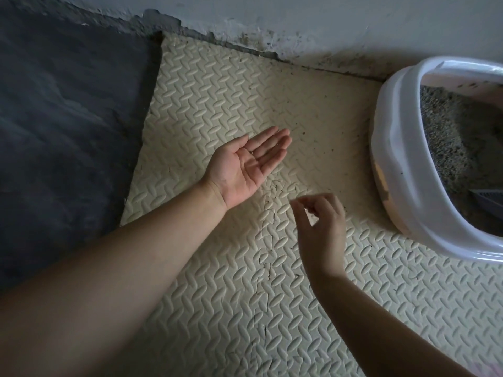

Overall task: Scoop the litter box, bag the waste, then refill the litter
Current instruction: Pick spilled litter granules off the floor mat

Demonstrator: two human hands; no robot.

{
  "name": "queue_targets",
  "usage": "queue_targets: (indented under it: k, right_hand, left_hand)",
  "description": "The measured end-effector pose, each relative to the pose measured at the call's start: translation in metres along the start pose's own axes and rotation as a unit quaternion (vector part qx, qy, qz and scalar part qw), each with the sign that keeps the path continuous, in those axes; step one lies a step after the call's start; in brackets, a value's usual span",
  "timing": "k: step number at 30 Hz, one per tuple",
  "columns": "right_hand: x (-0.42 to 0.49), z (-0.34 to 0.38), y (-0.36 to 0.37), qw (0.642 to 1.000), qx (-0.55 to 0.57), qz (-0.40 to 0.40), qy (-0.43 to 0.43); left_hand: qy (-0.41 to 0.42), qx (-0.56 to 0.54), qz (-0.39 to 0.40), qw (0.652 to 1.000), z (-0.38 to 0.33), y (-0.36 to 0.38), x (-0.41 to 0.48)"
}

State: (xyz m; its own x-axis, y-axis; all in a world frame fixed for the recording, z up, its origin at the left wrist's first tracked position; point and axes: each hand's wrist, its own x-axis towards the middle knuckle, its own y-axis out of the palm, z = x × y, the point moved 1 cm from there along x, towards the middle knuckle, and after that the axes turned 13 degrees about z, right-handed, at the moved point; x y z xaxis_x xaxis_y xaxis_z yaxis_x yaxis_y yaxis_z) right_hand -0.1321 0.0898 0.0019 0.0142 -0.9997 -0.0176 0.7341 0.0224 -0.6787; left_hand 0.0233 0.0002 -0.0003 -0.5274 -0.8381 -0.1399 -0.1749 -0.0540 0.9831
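Observation:
My left hand is held flat, palm up, above the cream foam mat, with a few small dark litter grains lying at the base of its fingers. My right hand hovers just to the right and nearer to me. Its fingers are curled and its thumb and fingertips pinch a tiny dark litter grain. The white litter box stands at the right edge, filled with grey litter. A grey scoop lies inside it, mostly cut off by the frame.
A dark grey rug covers the floor to the left of the mat. A scuffed wall runs along the far side. Stray litter grains dot the mat near the box and the wall, and the mat's surface is cracked in the middle.

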Motion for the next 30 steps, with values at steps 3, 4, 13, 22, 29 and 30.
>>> queue_targets:
  k: [3, 4, 13, 22, 29, 30]
  right_hand:
    - [0.017, 0.036, 0.010, 0.997, 0.053, -0.043, -0.025]
    - [0.022, 0.043, 0.014, 0.996, 0.068, -0.053, -0.026]
    - [0.038, 0.052, 0.024, 0.995, 0.057, -0.075, -0.028]
    - [0.019, -0.004, 0.015, 0.996, 0.029, -0.011, 0.083]
    - [0.013, -0.017, 0.041, 0.994, -0.030, 0.047, 0.099]
    - [0.015, -0.015, 0.044, 0.994, -0.023, 0.038, 0.100]
  left_hand:
    - [0.015, -0.009, 0.007, 1.000, 0.007, 0.005, 0.004]
    - [0.014, -0.014, 0.014, 1.000, 0.009, 0.006, 0.005]
    - [0.019, -0.011, 0.040, 0.999, 0.013, 0.009, 0.009]
    - [0.047, -0.052, 0.008, 0.998, -0.010, -0.030, -0.003]
    - [0.050, -0.056, 0.006, 0.997, -0.023, -0.057, -0.014]
    - [0.045, -0.058, 0.014, 0.997, -0.022, -0.058, -0.014]
